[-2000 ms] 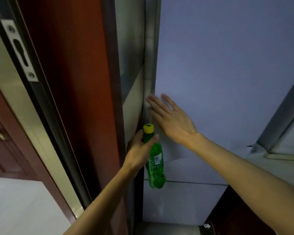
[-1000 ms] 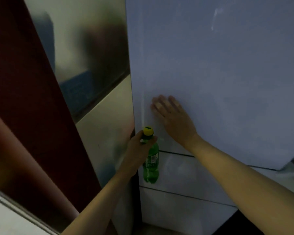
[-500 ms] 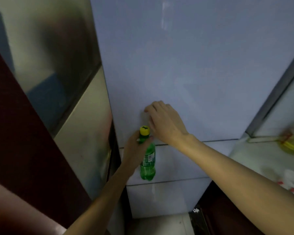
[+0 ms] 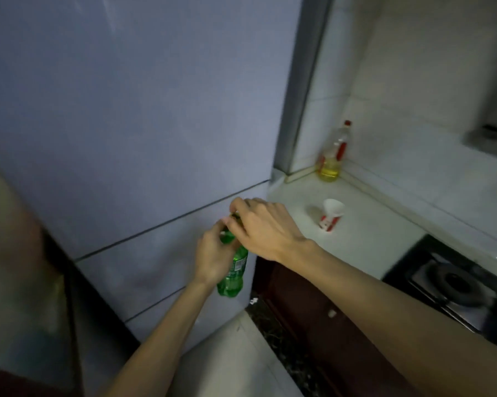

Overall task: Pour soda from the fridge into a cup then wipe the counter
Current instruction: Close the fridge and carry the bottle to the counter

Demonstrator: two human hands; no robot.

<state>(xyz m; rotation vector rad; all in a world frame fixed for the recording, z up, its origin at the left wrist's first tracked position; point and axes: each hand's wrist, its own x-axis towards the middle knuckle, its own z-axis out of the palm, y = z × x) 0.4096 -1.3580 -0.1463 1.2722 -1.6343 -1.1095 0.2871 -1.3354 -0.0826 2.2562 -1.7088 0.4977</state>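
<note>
Gripping the green soda bottle (image 4: 233, 272) round its shoulder, the left hand (image 4: 212, 255) steadies it in front of the fridge (image 4: 126, 110), so the right hand (image 4: 265, 226), fingers curled over its top, can likely twist it open. Right of them, the paper cup (image 4: 331, 214) stands upright on the bench (image 4: 364, 247), near enough for pouring.

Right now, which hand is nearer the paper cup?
Right. The right hand, atop the green bottle, sits just left of the paper cup; the left hand holds the bottle's body, farther off.
</note>
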